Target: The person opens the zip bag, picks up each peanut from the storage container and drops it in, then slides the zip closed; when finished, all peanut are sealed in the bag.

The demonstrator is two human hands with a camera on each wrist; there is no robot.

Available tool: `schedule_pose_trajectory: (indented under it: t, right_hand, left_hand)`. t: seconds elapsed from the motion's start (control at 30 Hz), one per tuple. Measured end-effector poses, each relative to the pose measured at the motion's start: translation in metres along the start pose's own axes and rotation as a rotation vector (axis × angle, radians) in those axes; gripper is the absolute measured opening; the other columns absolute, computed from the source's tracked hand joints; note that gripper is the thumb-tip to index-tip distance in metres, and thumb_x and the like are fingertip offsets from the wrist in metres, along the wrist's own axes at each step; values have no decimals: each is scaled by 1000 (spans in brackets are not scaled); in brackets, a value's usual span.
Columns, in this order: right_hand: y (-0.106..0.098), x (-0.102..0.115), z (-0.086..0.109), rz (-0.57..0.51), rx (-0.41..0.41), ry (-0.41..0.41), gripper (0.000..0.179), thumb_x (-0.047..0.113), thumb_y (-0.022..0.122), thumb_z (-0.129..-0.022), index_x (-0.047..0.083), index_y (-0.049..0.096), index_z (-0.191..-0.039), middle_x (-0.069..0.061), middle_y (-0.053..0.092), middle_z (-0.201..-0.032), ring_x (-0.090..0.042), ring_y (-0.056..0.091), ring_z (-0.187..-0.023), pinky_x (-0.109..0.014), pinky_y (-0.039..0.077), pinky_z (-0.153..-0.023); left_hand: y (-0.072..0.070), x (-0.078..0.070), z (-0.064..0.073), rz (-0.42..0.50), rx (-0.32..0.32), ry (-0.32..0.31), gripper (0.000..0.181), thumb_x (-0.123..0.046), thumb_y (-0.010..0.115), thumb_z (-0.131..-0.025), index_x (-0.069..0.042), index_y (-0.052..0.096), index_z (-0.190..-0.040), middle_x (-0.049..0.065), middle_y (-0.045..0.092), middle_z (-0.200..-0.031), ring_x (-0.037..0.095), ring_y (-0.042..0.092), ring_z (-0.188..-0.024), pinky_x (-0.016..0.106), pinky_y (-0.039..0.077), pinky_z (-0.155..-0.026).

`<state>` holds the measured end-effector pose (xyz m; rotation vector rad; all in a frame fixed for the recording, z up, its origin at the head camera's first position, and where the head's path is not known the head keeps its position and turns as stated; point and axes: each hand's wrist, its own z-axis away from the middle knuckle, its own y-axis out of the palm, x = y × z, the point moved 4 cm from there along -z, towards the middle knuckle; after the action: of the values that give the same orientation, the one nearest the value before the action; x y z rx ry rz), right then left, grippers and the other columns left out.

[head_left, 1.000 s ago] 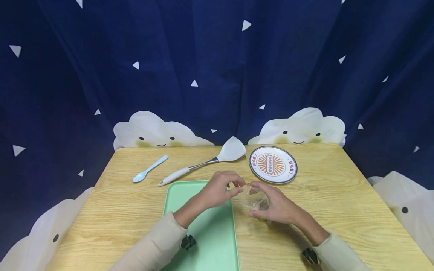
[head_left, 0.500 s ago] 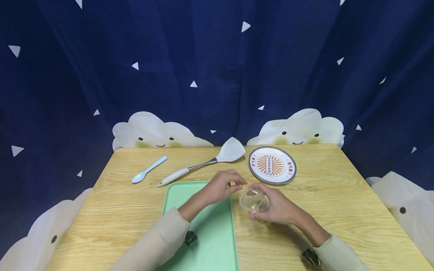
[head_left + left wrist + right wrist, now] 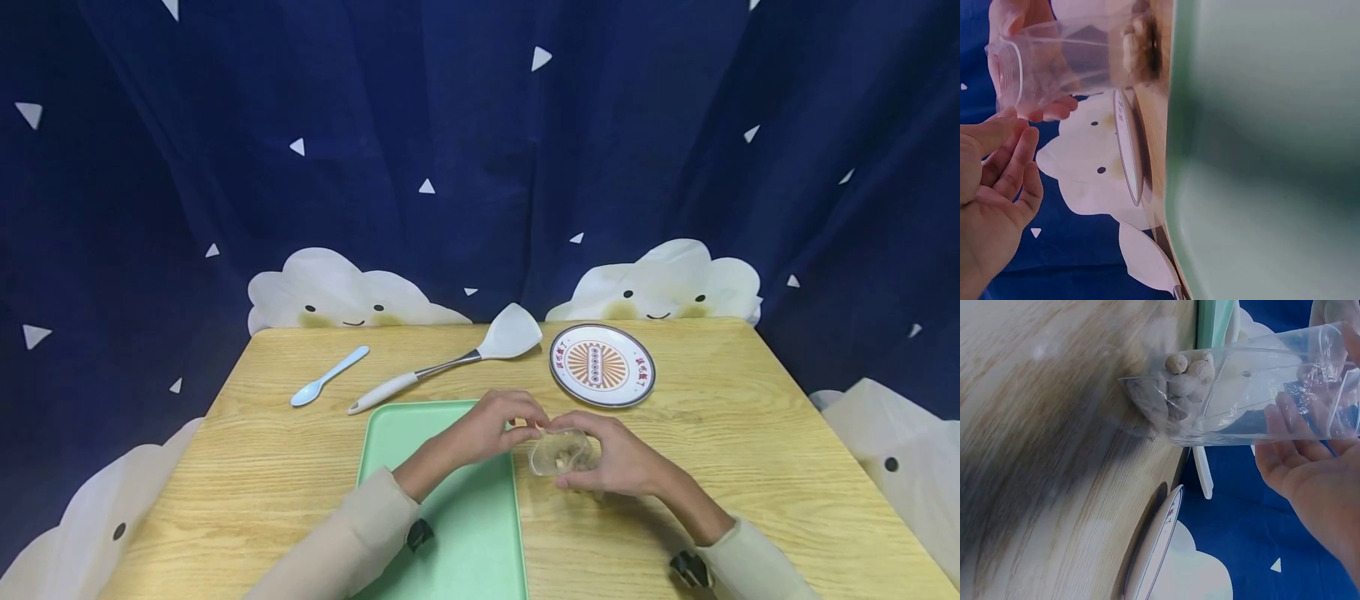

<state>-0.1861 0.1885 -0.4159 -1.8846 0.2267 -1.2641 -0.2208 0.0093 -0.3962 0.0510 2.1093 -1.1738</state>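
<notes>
A clear plastic bag stands upright with its mouth spread apart, above the wooden table right of the green tray. Several small, round, pale-brown nut-like things sit at its bottom. My right hand grips the bag from the right near the top, fingers and thumb on opposite sides of the mouth. On the left side, my left hand pinches the bag's rim with thumb and fingertips; its forearm crosses over the tray.
Behind the hands lies a round white plate with a dark rim and orange print. A white-bladed turner lies slantwise beyond the tray, and a light blue spoon is at the left. A dark blue curtain hangs behind the table.
My left fingertips drew slightly back from the rim, then came down to it again. The bag's mouth has widened from its earlier shape, and my right hand keeps its hold.
</notes>
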Motion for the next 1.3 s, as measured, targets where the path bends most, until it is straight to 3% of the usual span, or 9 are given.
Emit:
schedule_pose_trajectory:
  t: [0.17, 0.33, 0.67, 0.9, 1.13, 1.3]
  right_hand:
    - [0, -1, 0, -13, 2, -15, 60, 44, 80, -71, 22, 58, -123, 8, 63, -121, -16, 58, -115, -45, 46, -97]
    - [0, 0, 1, -1, 2, -38, 64, 40, 80, -72, 20, 55, -127, 5, 62, -124, -19, 58, -116, -47, 46, -97]
    - [-9, -1, 8, 30, -100, -1, 80, 38, 81, -72, 13, 45, -138, 0, 60, -128, -20, 58, -115, -46, 47, -96]
    - [-20, -3, 14, 54, -276, -56, 61, 25, 83, -71, 14, 55, -125, 5, 65, -113, -13, 60, -104, -36, 52, -87]
    - [-26, 1, 15, 98, -351, -86, 28, 16, 80, -75, 17, 69, -100, 7, 69, -93, -6, 61, -83, -28, 52, -74]
    - [-27, 5, 14, 50, -419, -121, 21, 2, 77, -75, 15, 73, -90, 4, 71, -83, -4, 61, -76, -24, 50, -68]
  left_hand:
    - [1, -4, 0, -32, -11, 60, 13, -9, 67, -86, -11, 74, -97, -1, 70, -96, 7, 65, -91, 13, 48, -85]
    - [1, -6, -1, -56, -28, 78, 10, -10, 67, -87, -11, 73, -94, -1, 71, -94, 6, 66, -89, 13, 49, -83]
    - [-9, -2, 5, -24, -140, -26, 8, -13, 62, -92, -11, 69, -88, -2, 70, -91, 7, 63, -85, 23, 53, -75]
    - [-13, -1, 8, 21, -187, -96, 8, -14, 62, -91, -10, 69, -89, 0, 73, -88, 9, 66, -82, 29, 54, -69]
    - [-16, -1, 14, 10, -212, -119, 7, -14, 63, -90, -10, 68, -89, 0, 71, -83, 8, 65, -77, 16, 49, -64]
    - [-16, -2, 18, 24, -223, -148, 6, -14, 62, -91, -10, 66, -89, 0, 71, -83, 9, 65, -78, 17, 48, -63]
